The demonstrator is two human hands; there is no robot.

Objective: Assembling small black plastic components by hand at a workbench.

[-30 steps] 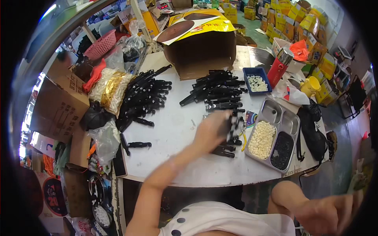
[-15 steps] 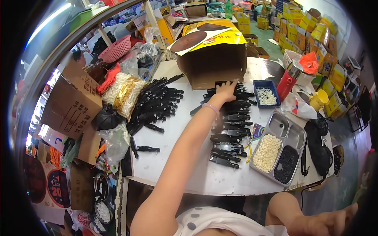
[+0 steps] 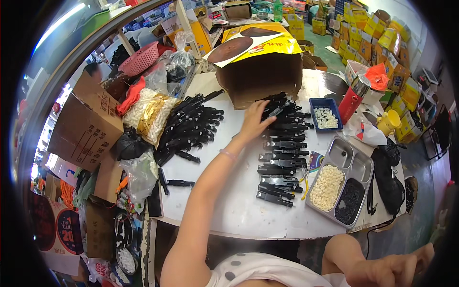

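Observation:
My left hand (image 3: 255,121) reaches to the far end of a stacked row of slim black pieces with shiny metal parts (image 3: 282,162). Its thumb and fingers are apart, touching the left side of the jumbled black pieces at the top of the row. Behind them a yellow-topped carton (image 3: 263,81) lies with its open side toward me. Low at the right, my right hand (image 3: 399,269) hovers away from the table, fingers loosely bent and apart, with nothing visible in it. Another heap of the black pieces (image 3: 191,124) lies to the left.
A metal compartment tray (image 3: 351,165) holds white and black small parts. Beyond it stand a blue bin (image 3: 326,125) of white bits, a red cylinder (image 3: 353,98) and a yellow cup (image 3: 388,121). A bag of white pieces (image 3: 150,115) and a brown box (image 3: 86,129) line the left side.
My left hand has shifted left and slightly nearer, from on top of the far pieces to their left side. More black pieces now lie jumbled at the carton's mouth. My right hand barely moved.

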